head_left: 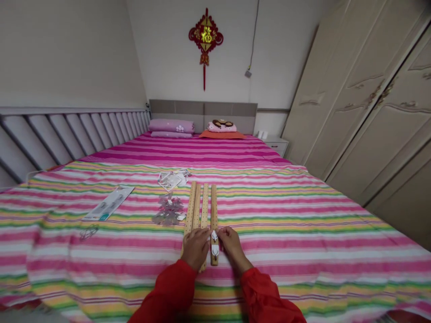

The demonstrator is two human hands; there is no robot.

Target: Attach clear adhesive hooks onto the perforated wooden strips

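On the striped bedspread, a narrow wooden strip with holes (pixel 214 206) lies lengthwise between my hands. A white hook (pixel 214 235) rests on its near half, and a second white hook (pixel 215 251) sits just below it, close to the near end. My left hand (pixel 196 246) lies partly over the neighbouring wooden strips (pixel 204 206), its fingertips closed at the left edge of the upper hook. From the right, my right hand (pixel 230 242) pinches at the same hook with bent thumb and forefinger. The fingertips hide part of the hook's edges.
Left of the strips is a pile of hooks in clear wrapping (pixel 169 210). Behind it lie loose white pieces in clear film (pixel 173 178). Farther left are a flat clear package (pixel 110 202) and a thin crumpled clear piece (pixel 89 231). A slatted railing (pixel 67 130) borders the bed's left side.
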